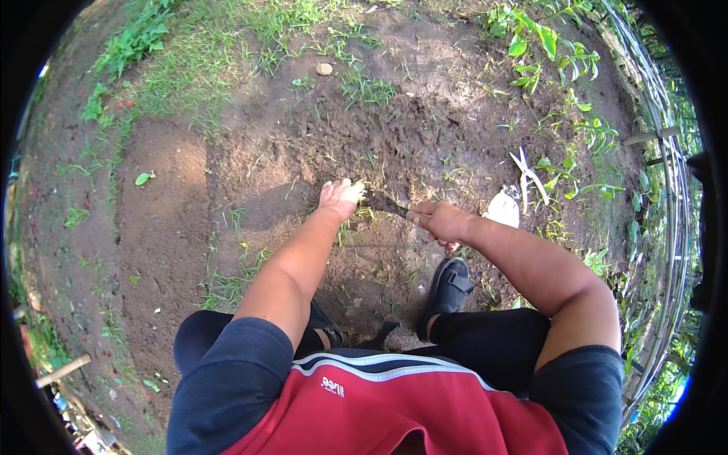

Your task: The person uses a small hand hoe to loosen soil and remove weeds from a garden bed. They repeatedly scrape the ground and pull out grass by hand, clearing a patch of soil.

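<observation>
White bag-like item (503,210) near right hand (442,223) with tool (393,205)

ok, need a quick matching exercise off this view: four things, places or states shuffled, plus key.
Column 1
1. left hand
2. right hand
3. pale clippers
4. stone

Column 2
A. on the ground, beyond both hands, in the upper part of the picture
B. lying with handles apart, beside a white object
C. at some grass, by the far end of a dark tool
D. gripping the near end of that tool

Right pairs: 1-C; 2-D; 3-B; 4-A
</observation>
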`<action>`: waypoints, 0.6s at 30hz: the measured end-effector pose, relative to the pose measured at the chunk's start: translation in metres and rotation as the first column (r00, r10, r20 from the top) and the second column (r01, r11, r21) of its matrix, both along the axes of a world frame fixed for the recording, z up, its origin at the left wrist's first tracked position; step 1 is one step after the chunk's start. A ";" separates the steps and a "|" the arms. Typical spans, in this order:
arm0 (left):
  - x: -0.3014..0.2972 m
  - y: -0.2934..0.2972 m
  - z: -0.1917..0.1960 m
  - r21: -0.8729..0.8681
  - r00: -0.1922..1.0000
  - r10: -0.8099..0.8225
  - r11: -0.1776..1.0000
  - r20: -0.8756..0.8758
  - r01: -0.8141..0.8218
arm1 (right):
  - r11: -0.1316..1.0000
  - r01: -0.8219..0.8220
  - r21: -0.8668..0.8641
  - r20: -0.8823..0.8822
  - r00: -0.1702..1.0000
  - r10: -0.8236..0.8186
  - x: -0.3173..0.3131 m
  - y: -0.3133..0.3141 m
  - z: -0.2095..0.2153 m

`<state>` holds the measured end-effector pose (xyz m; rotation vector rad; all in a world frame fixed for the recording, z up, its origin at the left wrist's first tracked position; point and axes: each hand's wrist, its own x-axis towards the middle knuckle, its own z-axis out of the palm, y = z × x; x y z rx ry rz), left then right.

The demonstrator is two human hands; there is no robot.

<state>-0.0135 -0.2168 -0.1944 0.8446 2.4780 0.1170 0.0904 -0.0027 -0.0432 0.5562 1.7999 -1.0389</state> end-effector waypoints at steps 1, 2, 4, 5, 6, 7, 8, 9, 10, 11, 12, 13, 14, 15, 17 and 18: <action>0.007 0.001 -0.007 0.001 1.000 -0.002 1.000 -0.027 0.002 | 1.000 -0.013 0.008 0.023 1.000 0.012 -0.002 -0.001 -0.001; 0.012 0.004 -0.013 -0.038 0.999 0.006 0.999 -0.054 -0.008 | 0.999 -0.032 0.019 0.015 0.999 0.032 -0.006 -0.001 -0.001; 0.018 0.009 -0.023 -0.114 0.995 0.031 0.993 -0.097 -0.042 | 0.997 -0.070 0.020 0.035 0.997 0.069 -0.013 -0.002 0.000; 0.017 0.012 -0.026 -0.126 0.996 0.047 0.990 -0.081 -0.057 | 0.999 -0.044 0.014 0.050 0.998 0.043 -0.017 -0.003 0.000; 0.015 0.014 -0.029 -0.149 0.997 0.063 0.986 -0.048 -0.070 | 1.000 -0.019 0.008 0.064 0.998 0.019 -0.021 -0.004 0.000; 0.012 0.017 -0.030 -0.172 0.997 0.080 0.982 -0.016 -0.081 | 1.000 0.003 -0.001 0.089 0.996 -0.003 -0.025 -0.005 -0.001; 0.011 0.019 -0.031 -0.155 0.994 0.109 0.982 -0.009 -0.109 | 1.000 -0.001 -0.005 0.109 0.994 0.002 -0.029 -0.006 -0.003; 0.008 0.020 -0.031 -0.156 0.994 0.108 0.982 -0.010 -0.108 | 1.000 -0.004 -0.018 0.087 0.996 0.006 -0.033 -0.007 -0.006; 0.005 0.020 -0.032 -0.157 0.994 0.106 0.982 -0.013 -0.107 | 1.000 -0.006 -0.028 0.079 0.997 0.008 -0.037 -0.008 -0.010; 0.003 0.021 -0.032 -0.156 0.995 0.104 0.982 -0.011 -0.104 | 1.000 -0.004 -0.022 0.081 0.997 0.005 -0.039 -0.007 -0.014; 0.001 0.021 -0.031 -0.141 0.996 0.090 0.986 -0.010 -0.091 | 1.000 -0.001 -0.030 0.081 0.997 0.003 -0.040 -0.007 -0.019; 0.000 0.021 -0.031 -0.133 0.997 0.077 0.988 -0.004 -0.077 | 0.999 -0.022 -0.033 0.055 0.998 0.023 -0.040 -0.005 -0.024; 0.001 0.020 -0.031 -0.121 0.997 0.072 0.990 -0.006 -0.072 | 0.999 -0.028 -0.038 0.045 0.999 0.029 -0.038 -0.002 -0.031; 0.000 0.019 -0.030 -0.124 0.998 0.066 0.990 -0.017 -0.068 | 0.998 -0.036 -0.045 0.032 0.999 0.037 -0.036 0.000 -0.038; 0.001 0.018 -0.030 -0.055 0.992 0.126 0.991 0.000 -0.125 | 0.996 -0.023 -0.081 0.044 0.999 0.027 -0.023 0.010 -0.052; 0.001 0.018 -0.030 -0.052 0.989 0.144 0.988 0.015 -0.143 | 0.994 -0.027 -0.105 0.029 0.999 0.031 -0.017 0.014 -0.061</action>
